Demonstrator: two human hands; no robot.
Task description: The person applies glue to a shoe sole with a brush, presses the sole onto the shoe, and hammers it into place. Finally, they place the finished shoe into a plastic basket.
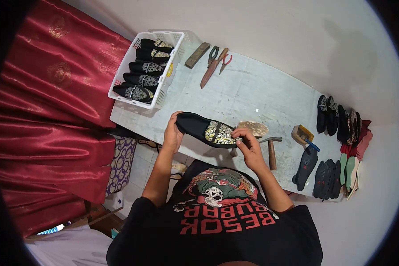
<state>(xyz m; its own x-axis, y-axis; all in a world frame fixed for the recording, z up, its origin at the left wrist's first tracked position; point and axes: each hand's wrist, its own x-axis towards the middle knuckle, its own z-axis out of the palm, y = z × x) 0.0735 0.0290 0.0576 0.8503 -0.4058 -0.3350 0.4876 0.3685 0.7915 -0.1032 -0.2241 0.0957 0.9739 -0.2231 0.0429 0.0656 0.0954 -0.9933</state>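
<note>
A black slip-on shoe [194,125] with a white-and-yellow patterned upper and a dark strap across it is held level in front of my chest, over the table's near edge. My left hand [173,134] grips its heel end, thumb along the side. At the toe end, my right hand [249,146] has its fingers and thumb closed on the patterned part. Just behind the right hand lies a round, worn pale block [253,128], partly covered by the fingers. A hammer [272,154] with a wooden handle rests right of that hand.
A white plastic basket [160,99] holding several patterned black shoes stands at the back left of the table [235,88]. Behind are a worn block [197,55], pliers [225,63] and a knife-like tool [212,72]. At right sit a brush [312,145], dark soles [307,164] and finished-looking shoes [327,116].
</note>
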